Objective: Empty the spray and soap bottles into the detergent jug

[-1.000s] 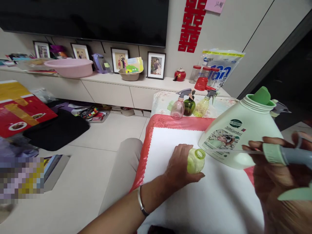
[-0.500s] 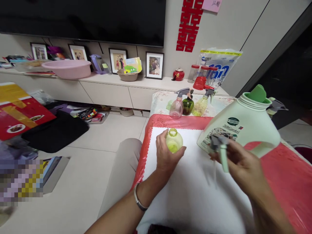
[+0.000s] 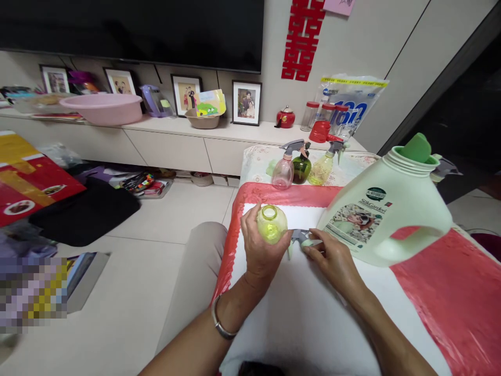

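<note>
My left hand (image 3: 261, 248) is wrapped round a round, see-through yellow-green bottle (image 3: 273, 225), whose neck is uncapped. Just right of it, low over the white cloth (image 3: 313, 303), is a grey and pale-green trigger spray head (image 3: 300, 236). The fingers of my right hand (image 3: 332, 256) close on the right end of this spray head, whose other end comes close to my left thumb. A large pale-green jug (image 3: 391, 203) stands on the right with a green scoop-like piece (image 3: 418, 148) in its mouth.
Behind the cloth stand a pink spray bottle (image 3: 282, 172), a dark green bottle (image 3: 301, 168) and a yellow spray bottle (image 3: 321, 168). A red plastic sheet (image 3: 442, 292) lies under the cloth. Red-lidded jars (image 3: 310, 116) and a white plastic bag (image 3: 354, 99) stand farther back.
My right hand has brought the spray head leftwards, from in front of the jug to beside my left hand. The yellow-green bottle has shifted slightly left with my left hand.
</note>
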The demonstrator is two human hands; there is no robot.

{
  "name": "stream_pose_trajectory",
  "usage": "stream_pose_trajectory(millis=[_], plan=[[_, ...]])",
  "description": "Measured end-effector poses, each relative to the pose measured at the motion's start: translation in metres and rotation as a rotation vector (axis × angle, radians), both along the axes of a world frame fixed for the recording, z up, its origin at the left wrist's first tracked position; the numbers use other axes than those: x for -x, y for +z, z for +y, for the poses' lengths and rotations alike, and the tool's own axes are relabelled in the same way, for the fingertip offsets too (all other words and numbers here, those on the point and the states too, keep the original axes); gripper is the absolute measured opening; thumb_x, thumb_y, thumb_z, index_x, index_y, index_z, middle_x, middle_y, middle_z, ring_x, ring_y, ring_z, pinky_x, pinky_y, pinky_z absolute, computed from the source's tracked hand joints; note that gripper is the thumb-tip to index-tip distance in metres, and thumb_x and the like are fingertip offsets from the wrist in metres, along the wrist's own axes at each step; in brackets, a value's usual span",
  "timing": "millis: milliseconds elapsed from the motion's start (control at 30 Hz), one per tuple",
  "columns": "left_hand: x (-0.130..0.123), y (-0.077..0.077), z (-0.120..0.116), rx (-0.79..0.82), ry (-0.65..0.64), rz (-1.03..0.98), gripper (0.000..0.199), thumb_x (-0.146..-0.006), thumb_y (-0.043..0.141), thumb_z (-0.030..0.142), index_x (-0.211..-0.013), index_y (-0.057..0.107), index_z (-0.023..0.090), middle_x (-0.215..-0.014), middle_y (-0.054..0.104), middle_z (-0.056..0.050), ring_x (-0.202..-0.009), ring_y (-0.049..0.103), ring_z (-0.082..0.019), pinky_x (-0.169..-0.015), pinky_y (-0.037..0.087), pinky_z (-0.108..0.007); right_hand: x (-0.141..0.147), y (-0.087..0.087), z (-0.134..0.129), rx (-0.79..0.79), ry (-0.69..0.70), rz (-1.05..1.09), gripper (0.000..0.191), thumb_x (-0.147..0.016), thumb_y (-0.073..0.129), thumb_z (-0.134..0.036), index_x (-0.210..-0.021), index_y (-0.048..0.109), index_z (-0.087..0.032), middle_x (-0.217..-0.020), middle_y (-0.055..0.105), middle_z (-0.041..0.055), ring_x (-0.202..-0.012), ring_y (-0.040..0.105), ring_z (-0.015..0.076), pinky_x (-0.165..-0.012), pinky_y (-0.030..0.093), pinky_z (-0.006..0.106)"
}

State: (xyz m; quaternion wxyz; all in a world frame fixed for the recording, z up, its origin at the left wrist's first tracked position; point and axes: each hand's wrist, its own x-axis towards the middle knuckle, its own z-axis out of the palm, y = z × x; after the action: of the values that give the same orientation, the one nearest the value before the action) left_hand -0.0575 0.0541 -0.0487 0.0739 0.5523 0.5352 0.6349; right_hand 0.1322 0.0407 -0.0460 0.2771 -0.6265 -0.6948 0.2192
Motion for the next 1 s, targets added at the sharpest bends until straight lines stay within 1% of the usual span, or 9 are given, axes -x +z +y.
stream_pose_trajectory(millis=[67,233,467,567,700,767,833,900,1000], plan=[[-0.001,0.000,0.000,-0.031,0.013,0.029,0.082,-0.068,0.083,0.027,-0.140,0.044,0.019,-0.128,0.057,-0.015,-0.123,0.056,-0.032,-0.107,0.046,-0.053,-0.002,0.000,-0.002,0.008,0.034,-0.020,0.061,-0.084,0.046,-0.053,-0.130,0.062,-0.015,-0.117,0.060,0.0058,-0.087,0.062,0.0150,-0.083,0.047,0.029],[-0.004,0.002,0.000,-0.034,0.009,0.065,0.082,-0.067,0.083,0.026,-0.140,0.044,0.018,-0.123,0.057,-0.015,-0.118,0.058,-0.032,-0.104,0.050,-0.053,-0.007,0.001,-0.009,0.051,0.112,-0.079,0.053,-0.084,0.050,-0.046,-0.126,0.063,-0.015,-0.097,0.062,0.0042,-0.082,0.059,0.0171,-0.074,0.040,0.027],[-0.008,0.002,-0.005,-0.062,-0.075,0.091,0.085,-0.068,0.085,0.032,-0.139,0.042,0.018,-0.122,0.058,-0.015,-0.116,0.061,-0.031,-0.100,0.055,-0.050,0.001,0.006,-0.010,0.076,0.281,-0.011,0.056,-0.092,0.045,-0.045,-0.141,0.055,-0.019,-0.108,0.062,0.0024,-0.087,0.060,0.0111,-0.082,0.046,0.023],[-0.010,0.001,-0.007,-0.048,-0.137,0.057,0.087,-0.068,0.086,0.038,-0.140,0.040,0.020,-0.122,0.059,-0.015,-0.114,0.063,-0.030,-0.098,0.056,-0.049,-0.001,0.010,-0.010,0.078,0.284,-0.010,0.056,-0.094,0.041,-0.045,-0.140,0.057,-0.017,-0.110,0.063,0.0041,-0.091,0.061,0.0123,-0.086,0.046,0.023],[-0.011,0.001,-0.009,0.003,-0.184,0.000,0.090,-0.067,0.088,0.042,-0.139,0.039,0.021,-0.122,0.059,-0.014,-0.113,0.064,-0.030,-0.097,0.057,-0.049,-0.007,0.011,-0.010,0.119,0.243,-0.040,0.058,-0.091,0.045,-0.047,-0.139,0.057,-0.017,-0.108,0.063,0.0034,-0.086,0.061,0.0122,-0.080,0.045,0.022],[-0.009,0.001,-0.009,0.019,-0.169,0.000,0.088,-0.065,0.087,0.036,-0.139,0.040,0.022,-0.123,0.059,-0.014,-0.115,0.063,-0.031,-0.099,0.056,-0.050,-0.009,0.011,-0.011,0.144,0.214,-0.068,0.056,-0.090,0.045,-0.050,-0.133,0.060,-0.017,-0.103,0.063,0.0030,-0.084,0.060,0.0129,-0.077,0.044,0.022],[-0.008,0.001,-0.007,0.027,-0.134,0.000,0.087,-0.065,0.086,0.030,-0.138,0.040,0.023,-0.125,0.059,-0.014,-0.118,0.062,-0.032,-0.102,0.054,-0.051,-0.010,0.012,-0.011,0.173,0.188,-0.107,0.049,-0.092,0.044,-0.056,-0.112,0.066,-0.016,-0.092,0.063,0.0035,-0.080,0.058,0.0138,-0.072,0.040,0.022],[-0.006,0.001,-0.005,0.038,-0.097,-0.013,0.085,-0.064,0.084,0.028,-0.137,0.041,0.023,-0.125,0.059,-0.013,-0.119,0.061,-0.033,-0.103,0.053,-0.052,-0.010,0.011,-0.013,0.213,0.185,-0.154,0.048,-0.092,0.046,-0.059,-0.089,0.064,-0.015,-0.081,0.060,0.0038,-0.073,0.054,0.0137,-0.066,0.034,0.022],[-0.006,0.002,-0.003,0.058,-0.068,-0.028,0.083,-0.065,0.082,0.028,-0.137,0.041,0.023,-0.125,0.058,-0.013,-0.119,0.061,-0.034,-0.104,0.053,-0.051,-0.007,0.007,-0.015,0.263,0.202,-0.222,0.041,-0.091,0.051,-0.052,-0.076,0.059,-0.015,-0.074,0.058,0.0031,-0.067,0.050,0.0126,-0.062,0.026,0.021]])
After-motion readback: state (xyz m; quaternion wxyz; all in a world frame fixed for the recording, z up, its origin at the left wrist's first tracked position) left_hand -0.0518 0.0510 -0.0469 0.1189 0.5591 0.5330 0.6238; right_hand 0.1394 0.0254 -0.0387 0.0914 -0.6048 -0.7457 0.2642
